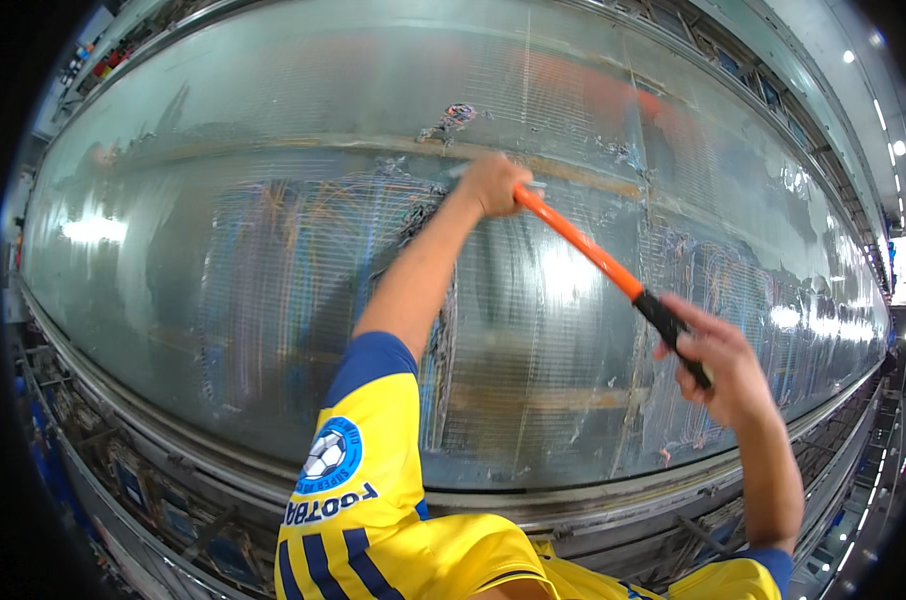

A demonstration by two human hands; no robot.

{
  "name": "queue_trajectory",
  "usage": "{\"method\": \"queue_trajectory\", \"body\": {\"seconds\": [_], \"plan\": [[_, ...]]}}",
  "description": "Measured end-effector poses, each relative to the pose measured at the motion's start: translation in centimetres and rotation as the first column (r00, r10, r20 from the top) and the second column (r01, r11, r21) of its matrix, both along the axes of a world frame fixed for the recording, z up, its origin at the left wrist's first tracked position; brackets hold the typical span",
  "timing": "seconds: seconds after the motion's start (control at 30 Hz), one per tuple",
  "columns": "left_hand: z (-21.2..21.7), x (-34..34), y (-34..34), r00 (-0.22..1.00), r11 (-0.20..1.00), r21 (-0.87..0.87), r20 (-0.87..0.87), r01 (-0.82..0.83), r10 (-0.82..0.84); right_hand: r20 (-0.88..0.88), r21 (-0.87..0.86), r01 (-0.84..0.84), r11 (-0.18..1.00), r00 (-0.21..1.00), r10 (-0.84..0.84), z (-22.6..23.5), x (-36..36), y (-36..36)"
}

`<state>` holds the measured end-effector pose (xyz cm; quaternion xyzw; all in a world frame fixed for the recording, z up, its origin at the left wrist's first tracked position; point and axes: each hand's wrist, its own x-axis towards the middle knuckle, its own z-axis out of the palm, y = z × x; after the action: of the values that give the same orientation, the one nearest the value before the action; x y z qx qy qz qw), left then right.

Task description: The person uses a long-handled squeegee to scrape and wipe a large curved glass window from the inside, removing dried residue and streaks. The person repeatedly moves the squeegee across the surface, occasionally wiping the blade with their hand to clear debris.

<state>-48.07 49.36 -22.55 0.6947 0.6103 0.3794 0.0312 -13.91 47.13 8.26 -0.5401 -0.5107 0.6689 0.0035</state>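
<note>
My right hand (725,362) grips the black handle of a long orange-shafted tool (583,246), low on the right. The shaft runs up and left to my left hand (493,182), which is closed around its far end, pressed against a large curved sheet of fine shiny threads (273,260). The tool's head is hidden behind my left fist. My left arm, in a yellow and blue sleeve, reaches up from the lower middle.
The thread sheet fills most of the view, with tangled coloured bits (455,116) near its top. A grey metal machine frame (173,440) runs along its lower edge. Ceiling lights (895,148) line the far right.
</note>
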Motion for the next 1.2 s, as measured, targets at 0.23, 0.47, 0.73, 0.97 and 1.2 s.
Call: {"method": "queue_trajectory", "body": {"seconds": [0.23,0.47,0.73,0.97,1.2], "plan": [[1.3,21.4,-17.2,0.989,0.986,-0.141,0.130,0.092,-0.073,0.339,0.424,-0.329,0.844,0.922,0.189,1.0,20.7,-18.4],[3.2,31.9,-36.5,0.986,0.987,-0.144,0.159,0.076,-0.053,0.418,0.441,-0.604,0.664,0.793,0.444,6.1,27.8,-30.2],[3.7,27.9,-37.5,0.973,0.994,-0.077,0.223,0.081,-0.062,0.482,0.492,-0.674,0.552,0.738,0.472,9.1,20.6,-30.6],[2.9,24.8,-30.7,0.947,0.999,0.034,0.320,-0.006,-0.006,0.587,0.479,-0.735,0.479,0.674,0.448,10.4,13.8,-22.9],[2.1,15.6,-19.5,0.963,0.990,0.126,0.266,-0.067,0.031,0.760,0.474,-0.857,0.203,0.514,0.398,10.2,5.5,-12.9]]}}
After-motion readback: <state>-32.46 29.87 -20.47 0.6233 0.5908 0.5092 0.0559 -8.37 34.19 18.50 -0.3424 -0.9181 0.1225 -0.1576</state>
